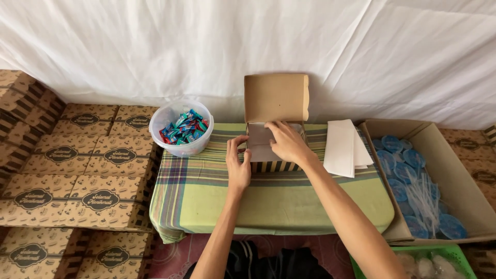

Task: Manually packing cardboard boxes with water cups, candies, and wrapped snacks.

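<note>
- Small cardboard box (272,150) is sitting near the back edge of the low table (217,201), roughly mid-width, lid standing open and upright against the white sheet backdrop.
- Left hand (237,165) is bracing the box's left front corner: fingers curled together against the side wall, thumb on the rim.
- Right hand (287,142) is reaching inside, fingers spread flat and pressing the white paper liner (260,138) down into the box; nothing is clamped in it.
- Judgement: the liner is going in. Best kept flat by pushing into the corners first, so the paper isn't bunching at the front wall.
- The left hand should be holding the wall steady, not squeezing; thin card will probably bow.
- Spare white sheets (343,147) are lying just right of the box, toward the table's right edge.
- Tub of wrapped sweets (182,127) is sitting at the back-left corner, clear of both hands.
- Carton of sealed cups and straws (429,191) is standing off the table's right edge.
</note>
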